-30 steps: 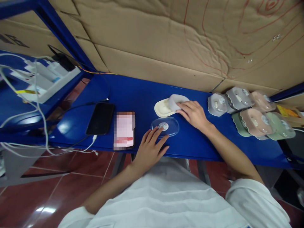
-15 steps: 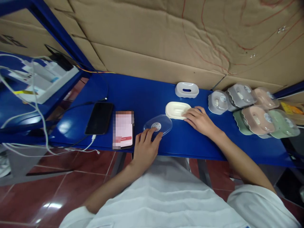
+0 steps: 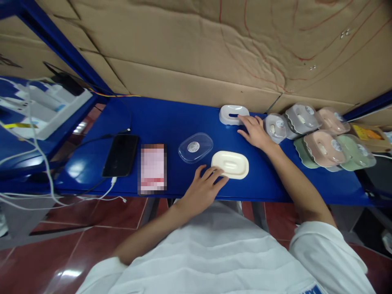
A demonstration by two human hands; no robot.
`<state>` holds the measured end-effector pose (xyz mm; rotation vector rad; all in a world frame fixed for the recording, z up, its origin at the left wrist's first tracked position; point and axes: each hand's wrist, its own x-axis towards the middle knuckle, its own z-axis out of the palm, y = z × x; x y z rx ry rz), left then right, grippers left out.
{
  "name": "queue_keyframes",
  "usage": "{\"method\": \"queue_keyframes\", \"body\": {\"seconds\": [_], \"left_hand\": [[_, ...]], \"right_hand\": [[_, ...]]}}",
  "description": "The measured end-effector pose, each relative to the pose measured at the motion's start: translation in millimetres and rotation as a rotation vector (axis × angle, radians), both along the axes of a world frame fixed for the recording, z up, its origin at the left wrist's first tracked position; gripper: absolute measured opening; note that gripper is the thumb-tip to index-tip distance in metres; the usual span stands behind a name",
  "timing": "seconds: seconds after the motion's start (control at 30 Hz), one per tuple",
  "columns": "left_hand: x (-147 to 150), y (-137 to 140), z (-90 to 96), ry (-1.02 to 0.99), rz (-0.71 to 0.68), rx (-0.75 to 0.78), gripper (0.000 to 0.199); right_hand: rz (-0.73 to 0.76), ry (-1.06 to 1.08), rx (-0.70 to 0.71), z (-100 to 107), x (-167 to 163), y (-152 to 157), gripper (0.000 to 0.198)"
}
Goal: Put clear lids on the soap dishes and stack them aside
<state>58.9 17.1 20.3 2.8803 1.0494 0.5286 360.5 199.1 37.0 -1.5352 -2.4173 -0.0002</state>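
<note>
A cream oval soap dish tray (image 3: 237, 165) lies on the blue table near its front edge. My left hand (image 3: 203, 190) rests at the tray's left end, fingers apart, fingertips on its near-left rim. Farther back stands a white oval soap box base (image 3: 226, 119) with a slot in its top. My right hand (image 3: 255, 132) reaches to it with fingers spread, the fingertips at its right end; whether they press on it I cannot tell. Left of the tray, untouched, lies a clear oval lid (image 3: 196, 151) with a round white sticker.
Lidded soap boxes in grey (image 3: 303, 118), pink (image 3: 324, 149) and green (image 3: 363, 153) are grouped at the right. Two phones, one dark (image 3: 120, 156) and one lit (image 3: 153, 169), lie at left. White cables (image 3: 45, 159) hang near a power strip tray. Cardboard (image 3: 171, 53) lines the back.
The clear lid has moved back and my left hand has gone from it to the cream tray. The tray has come closer to me. My right hand has left the tray for the white base.
</note>
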Motion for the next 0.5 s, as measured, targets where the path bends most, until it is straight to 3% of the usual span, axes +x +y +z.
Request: {"method": "queue_keyframes", "body": {"seconds": [0.1,0.33,0.5], "left_hand": [[-13.2,-7.6,-3.6,-0.019,-0.019,0.043,0.042],[-29.0,-13.2,-12.5,-0.206,0.121,0.138,0.048],[-26.6,-8.9,-14.1,-0.198,0.085,0.130,0.039]], "right_hand": [[0.079,-0.006,0.015,0.5,-0.4,-14.2,0.044],[0.314,0.078,0.100,16.7,-36.4,-149.3,0.032],[0.410,-0.019,0.125,0.9,-68.2,-192.5,0.039]]}}
